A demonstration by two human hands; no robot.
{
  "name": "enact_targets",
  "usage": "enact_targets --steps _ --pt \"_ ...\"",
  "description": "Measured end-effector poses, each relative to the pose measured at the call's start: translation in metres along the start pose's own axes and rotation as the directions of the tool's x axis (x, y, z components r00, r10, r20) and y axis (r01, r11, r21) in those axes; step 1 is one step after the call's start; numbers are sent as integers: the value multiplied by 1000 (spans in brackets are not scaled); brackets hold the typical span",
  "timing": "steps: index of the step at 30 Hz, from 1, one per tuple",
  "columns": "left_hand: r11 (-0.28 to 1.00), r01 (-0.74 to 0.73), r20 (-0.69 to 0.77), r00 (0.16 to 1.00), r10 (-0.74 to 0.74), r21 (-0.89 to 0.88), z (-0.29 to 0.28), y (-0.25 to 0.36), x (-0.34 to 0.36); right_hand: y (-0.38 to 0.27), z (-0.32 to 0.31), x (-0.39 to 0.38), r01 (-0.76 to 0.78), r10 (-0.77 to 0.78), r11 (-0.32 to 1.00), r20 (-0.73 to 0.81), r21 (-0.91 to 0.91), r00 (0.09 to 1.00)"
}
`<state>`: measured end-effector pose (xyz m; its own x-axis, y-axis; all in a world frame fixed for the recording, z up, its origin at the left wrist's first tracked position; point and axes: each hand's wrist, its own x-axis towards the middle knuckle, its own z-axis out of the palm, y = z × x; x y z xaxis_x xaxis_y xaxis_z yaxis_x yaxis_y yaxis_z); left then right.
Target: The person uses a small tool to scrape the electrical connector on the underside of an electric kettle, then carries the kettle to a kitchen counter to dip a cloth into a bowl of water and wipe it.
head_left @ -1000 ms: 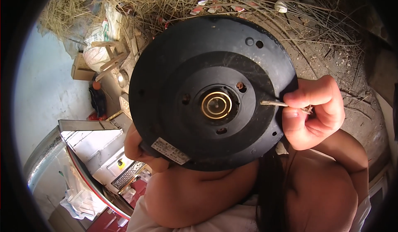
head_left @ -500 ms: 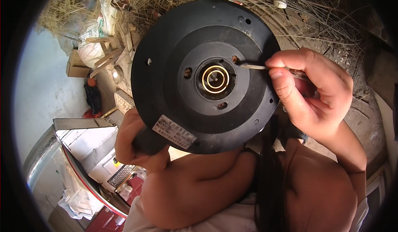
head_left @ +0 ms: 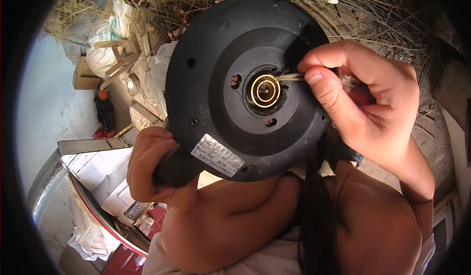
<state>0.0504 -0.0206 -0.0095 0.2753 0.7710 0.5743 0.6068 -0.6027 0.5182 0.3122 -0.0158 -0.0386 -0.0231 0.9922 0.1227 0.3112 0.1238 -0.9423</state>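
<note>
A black round electric pot base [head_left: 196, 98] is held up in front of me, its underside facing me. Brass rings [head_left: 265, 91] sit in the round connector at its centre, with slotted holes around them. A pale label [head_left: 217, 153] is stuck near the lower rim. My left hand [head_left: 153, 164] is wrapped round the stubby black handle at the lower left. Between thumb and forefinger, my right hand [head_left: 360, 91] pinches a thin, pale, stick-like tool [head_left: 292, 77]. Its tip is at the connector's right edge, beside the outer brass ring; exact contact cannot be told.
Below are my bent legs [head_left: 225, 221]. Dry twigs [head_left: 363, 19] and straw lie on the ground at the far side. To the left are a cardboard box [head_left: 87, 73], a white sack [head_left: 101, 54] and an opened white case [head_left: 98, 167].
The pot base has shifted slightly right and turned a little. The tool tip has moved from beside a slotted hole to the edge of the brass rings.
</note>
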Motion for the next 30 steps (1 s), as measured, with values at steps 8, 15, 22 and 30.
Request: enact_targets --steps 8,15,22,30 --pt "997 71 -68 995 -71 -14 -3 -1 0 -2 -7 5 42 -42 999 14 35 999" --pt "998 52 -83 995 -54 -32 6 4 1 2 -2 8 165 -164 985 25 -52 986" --pt "1000 -29 37 999 29 -11 12 12 21 -3 -1 11 331 -286 829 168 -451 943" --pt "978 -122 85 990 109 171 4 6 21 -1 6 3 296 -224 845 208 -446 952"
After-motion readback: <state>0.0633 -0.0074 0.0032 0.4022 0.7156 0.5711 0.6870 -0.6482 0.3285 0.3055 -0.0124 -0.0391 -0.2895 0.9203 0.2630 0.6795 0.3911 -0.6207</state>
